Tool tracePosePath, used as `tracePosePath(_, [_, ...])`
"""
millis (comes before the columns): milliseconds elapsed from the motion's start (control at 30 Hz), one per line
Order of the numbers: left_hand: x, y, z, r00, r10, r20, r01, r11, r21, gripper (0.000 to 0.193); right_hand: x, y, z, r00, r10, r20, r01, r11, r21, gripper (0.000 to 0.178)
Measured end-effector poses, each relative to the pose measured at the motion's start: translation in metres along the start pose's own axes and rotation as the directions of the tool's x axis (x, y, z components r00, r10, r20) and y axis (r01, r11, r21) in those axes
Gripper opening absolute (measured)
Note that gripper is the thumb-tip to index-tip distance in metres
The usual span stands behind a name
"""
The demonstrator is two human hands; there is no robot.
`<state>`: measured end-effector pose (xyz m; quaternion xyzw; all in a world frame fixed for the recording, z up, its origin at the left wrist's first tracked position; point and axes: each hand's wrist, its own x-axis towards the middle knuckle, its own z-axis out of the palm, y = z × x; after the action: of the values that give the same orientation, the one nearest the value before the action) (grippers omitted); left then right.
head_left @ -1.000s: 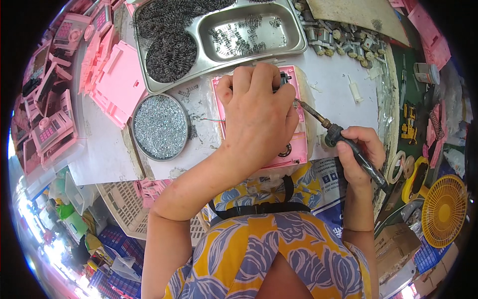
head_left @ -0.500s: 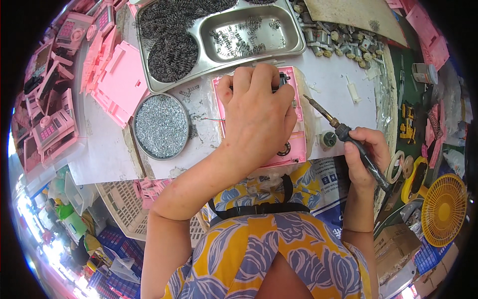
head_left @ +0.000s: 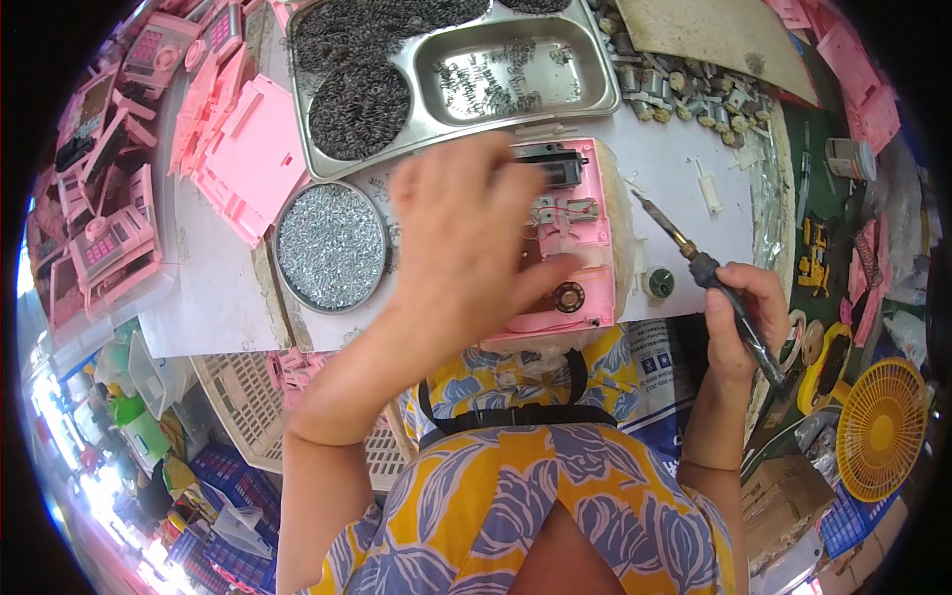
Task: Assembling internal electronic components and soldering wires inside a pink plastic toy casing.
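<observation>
Head view: the pink case [head_left: 595, 256] lies open, hollow side up, on a pale pad [head_left: 624, 233] at the near edge of the white surface [head_left: 694, 223]. Within its smooth pink walls sit a black block [head_left: 563, 171] at the far end, a small silver part [head_left: 585, 209] midway and a dark, round disc [head_left: 569, 297] nearest the person. The blurred left hand [head_left: 461, 228] covers its left part, thumb spread wide; whether its fingers hold anything, I cannot tell. The right hand's [head_left: 749, 317] fingers are wrapped around the iron [head_left: 706, 268], its tip clear of the case.
</observation>
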<state>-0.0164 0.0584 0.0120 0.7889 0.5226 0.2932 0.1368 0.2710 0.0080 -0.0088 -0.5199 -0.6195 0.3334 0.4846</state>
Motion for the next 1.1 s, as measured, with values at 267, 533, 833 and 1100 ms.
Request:
tracePosePath(267, [-0.025, -0.032, -0.036, 0.964, 0.114, 0.24, -0.142, 0.984, 0.103, 0.024, 0.008, -0.002, 0.008, 1.0, -0.017, -0.021, 0.019, 0.998, 0.059, 0.026])
tracePosePath(533, [-0.015, -0.016, 0.008, 0.9, -0.369, 0.233, 0.432, 0.68, -0.592, 0.008, 0.032, -0.023, 0.061, 0.993, 0.061, 0.098, -0.092, 0.928, 0.361, 0.036])
tracePosePath(833, [-0.021, -0.011, 0.017, 0.879, -0.432, 0.203, 0.411, 0.468, -0.782, 0.008, 0.063, -0.033, 0.113, 0.964, -0.007, 0.267, -0.1, 0.918, 0.384, 0.054])
tracePosePath(1100, [-0.021, -0.014, 0.009, 0.871, -0.393, 0.293, 0.462, 0.455, -0.761, 0.011, 0.059, -0.03, 0.116, 0.977, 0.007, 0.212, -0.089, 0.921, 0.38, 0.055])
